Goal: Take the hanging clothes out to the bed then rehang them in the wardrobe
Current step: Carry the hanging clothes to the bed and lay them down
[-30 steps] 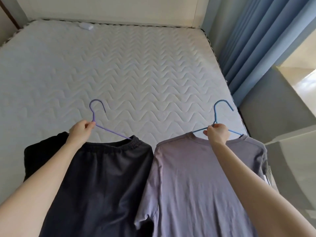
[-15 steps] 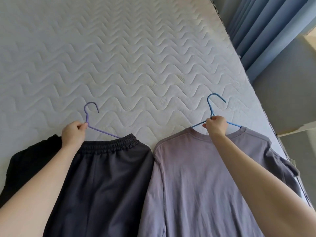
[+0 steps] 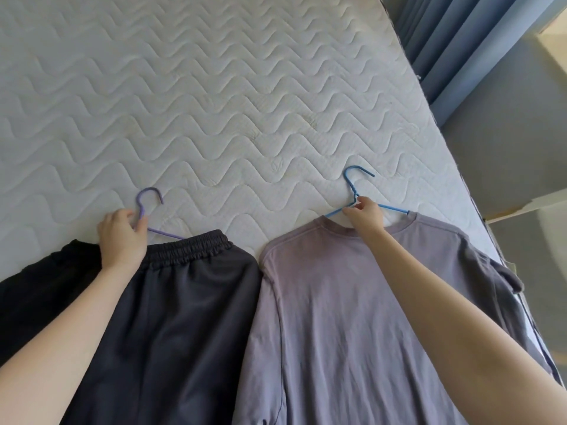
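Left hand (image 3: 122,237) grips the purple hanger (image 3: 141,204); right hand (image 3: 365,214) pinches the blue hanger (image 3: 352,185). The T-shirt (image 3: 352,302) looks limp and light, best lifted by its hanger.

On the mattress (image 3: 245,102), shorts (image 3: 184,317) lie left and a shirt (image 3: 337,302) just right of them — another garment (image 3: 46,286) further left. The shorts' hanger (image 3: 140,207) and the shirt's hanger (image 3: 349,184) stick out at their far ends; a curtain (image 3: 460,41) hangs far right.

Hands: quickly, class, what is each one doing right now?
Left hand: grips the purple hanger by its neck.
Right hand: pinches the blue hanger at its neck.
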